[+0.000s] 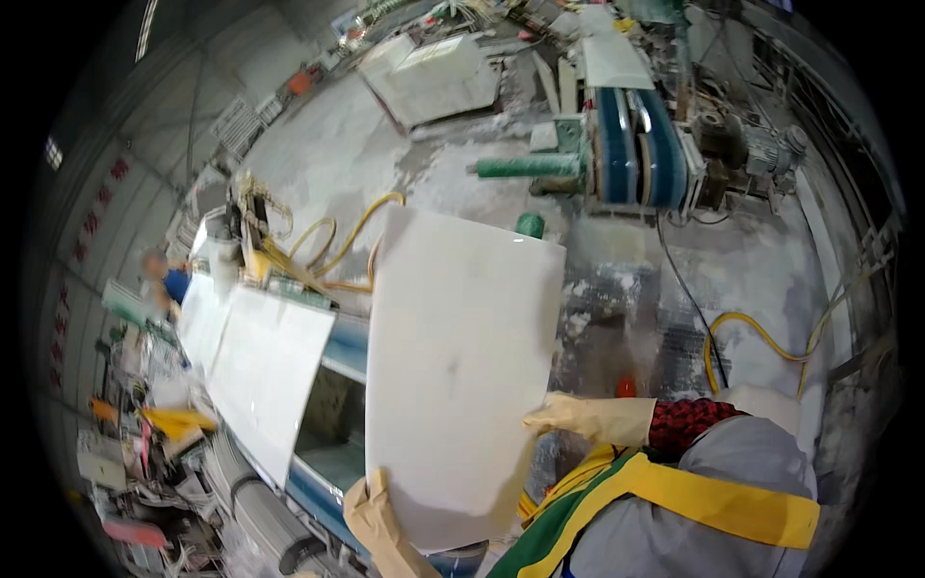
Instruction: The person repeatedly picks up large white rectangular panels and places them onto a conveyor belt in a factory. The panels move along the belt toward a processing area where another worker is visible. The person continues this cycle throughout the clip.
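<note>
A large white rectangular slab (458, 328) stands tilted in front of me, held by its two long edges. My left hand (371, 511), in a cream rubber glove, is closed on its lower left edge. My right hand (568, 416), in the same kind of glove below a red and black sleeve, grips the lower right edge. Parts of the fingers of both hands are hidden by the slab. Just left of it, another white slab (265, 366) lies on a conveyor with blue belts (323, 496).
A second conveyor with blue belts (617, 144) and a green roller (525, 167) stands at the far right. Yellow hoses (761, 332) and a black cable (684, 279) cross the wet floor. Slabs are stacked (438, 82) at the back. Far left is another person (173, 284).
</note>
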### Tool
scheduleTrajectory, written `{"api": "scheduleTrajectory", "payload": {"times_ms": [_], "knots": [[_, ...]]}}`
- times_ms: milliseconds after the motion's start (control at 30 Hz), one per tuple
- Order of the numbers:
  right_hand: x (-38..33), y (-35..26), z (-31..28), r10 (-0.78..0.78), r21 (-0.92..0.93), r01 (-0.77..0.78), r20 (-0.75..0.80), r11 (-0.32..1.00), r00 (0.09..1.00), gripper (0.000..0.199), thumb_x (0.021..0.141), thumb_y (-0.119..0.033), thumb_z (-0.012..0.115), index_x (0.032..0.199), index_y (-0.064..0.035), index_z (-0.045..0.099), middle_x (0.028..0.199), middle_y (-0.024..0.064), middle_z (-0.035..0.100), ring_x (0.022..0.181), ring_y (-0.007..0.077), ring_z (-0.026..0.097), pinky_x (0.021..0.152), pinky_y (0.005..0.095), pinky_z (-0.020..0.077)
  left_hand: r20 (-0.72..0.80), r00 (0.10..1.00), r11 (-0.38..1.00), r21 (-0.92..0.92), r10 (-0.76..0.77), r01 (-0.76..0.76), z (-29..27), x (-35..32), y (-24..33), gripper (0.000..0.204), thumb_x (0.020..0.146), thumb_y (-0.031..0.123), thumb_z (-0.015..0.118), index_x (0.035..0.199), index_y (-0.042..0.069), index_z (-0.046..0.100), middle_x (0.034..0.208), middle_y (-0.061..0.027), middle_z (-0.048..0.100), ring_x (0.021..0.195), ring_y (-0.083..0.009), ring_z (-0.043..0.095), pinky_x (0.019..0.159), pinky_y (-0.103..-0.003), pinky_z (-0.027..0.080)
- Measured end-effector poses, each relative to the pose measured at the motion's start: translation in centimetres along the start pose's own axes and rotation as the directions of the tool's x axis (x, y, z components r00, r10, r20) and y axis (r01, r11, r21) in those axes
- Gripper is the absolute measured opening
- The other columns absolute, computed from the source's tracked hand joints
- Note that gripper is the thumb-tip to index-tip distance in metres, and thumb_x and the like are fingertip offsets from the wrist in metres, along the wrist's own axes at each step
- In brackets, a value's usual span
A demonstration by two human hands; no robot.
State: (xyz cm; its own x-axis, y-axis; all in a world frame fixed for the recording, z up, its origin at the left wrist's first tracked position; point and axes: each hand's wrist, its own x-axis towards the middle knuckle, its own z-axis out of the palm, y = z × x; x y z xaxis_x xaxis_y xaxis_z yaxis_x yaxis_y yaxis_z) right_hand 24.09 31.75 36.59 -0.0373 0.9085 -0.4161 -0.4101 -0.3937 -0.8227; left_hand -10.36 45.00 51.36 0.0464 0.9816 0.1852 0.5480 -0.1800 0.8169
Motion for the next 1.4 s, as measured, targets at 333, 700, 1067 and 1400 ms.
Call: {"api": "scheduleTrajectory", "payload": {"times_ms": [333, 700, 1067, 1400], "knots": [[-3.1, -21.0, -23.0, -0.372, -0.047, 0.394, -0.45, 0.918, 0.812, 0.025, 0.096, -0.014, 0.079, 0.119, -0.0023, 0.078, 0.103, 0.0079, 0.079, 0.093, 0.0165, 0.072, 0.082, 0.033, 0.0569, 0.258, 0.962, 0.866, -0.459, -0.084, 0.198, 29.3, 5.8, 13.2, 0.057, 0.114, 0.045, 0.067, 0.124, -0.01, 0.079, 0.102, -0.0103, 0.08, 0.082, -0.0167, 0.069, 0.073, -0.032, 0.053], [-9.8, -18.0, -42.7, -0.927, -0.925, 0.207, -0.26, 0.32, 0.271, 0.034, 0.101, -0.011, 0.073, 0.135, -0.0048, 0.071, 0.125, 0.0099, 0.072, 0.117, 0.0211, 0.068, 0.098, 0.0374, 0.0557, 0.628, 0.744, 0.896, -0.161, -0.23, 0.413, 53.4, 4.5, 19.6, 0.063, 0.108, 0.051, 0.067, 0.135, -0.005, 0.078, 0.119, -0.01, 0.083, 0.097, -0.0223, 0.076, 0.091, -0.036, 0.059], [-9.5, -21.5, -55.5, -0.785, -0.885, -0.157, -0.462, 0.439, 0.413, 0.071, 0.092, 0.017, 0.057, 0.159, -0.0061, 0.06, 0.157, 0.0199, 0.062, 0.15, 0.04, 0.053, 0.129, 0.0457, 0.0411, 0.818, 0.557, 0.981, 0.04, -0.14, 0.187, 72.2, 10.7, 28.3, 0.068, 0.107, 0.058, 0.062, 0.142, 0.001, 0.076, 0.125, -0.0157, 0.082, 0.113, -0.0263, 0.076, 0.098, -0.04, 0.056], [-6.9, -28.1, -60.3, -0.64, -0.746, -0.213, -0.656, 0.631, 0.4, 0.058, 0.109, 0.006, 0.046, 0.164, -0.01, 0.054, 0.164, 0.0221, 0.057, 0.152, 0.0365, 0.055, 0.127, 0.0452, 0.0448, 0.904, 0.406, 0.991, 0.116, -0.134, 0.07, 82.4, 17.9, 35.6, 0.06, 0.107, 0.052, 0.062, 0.14, 0.004, 0.076, 0.118, -0.0135, 0.083, 0.109, -0.0266, 0.077, 0.094, -0.04, 0.057]]}}
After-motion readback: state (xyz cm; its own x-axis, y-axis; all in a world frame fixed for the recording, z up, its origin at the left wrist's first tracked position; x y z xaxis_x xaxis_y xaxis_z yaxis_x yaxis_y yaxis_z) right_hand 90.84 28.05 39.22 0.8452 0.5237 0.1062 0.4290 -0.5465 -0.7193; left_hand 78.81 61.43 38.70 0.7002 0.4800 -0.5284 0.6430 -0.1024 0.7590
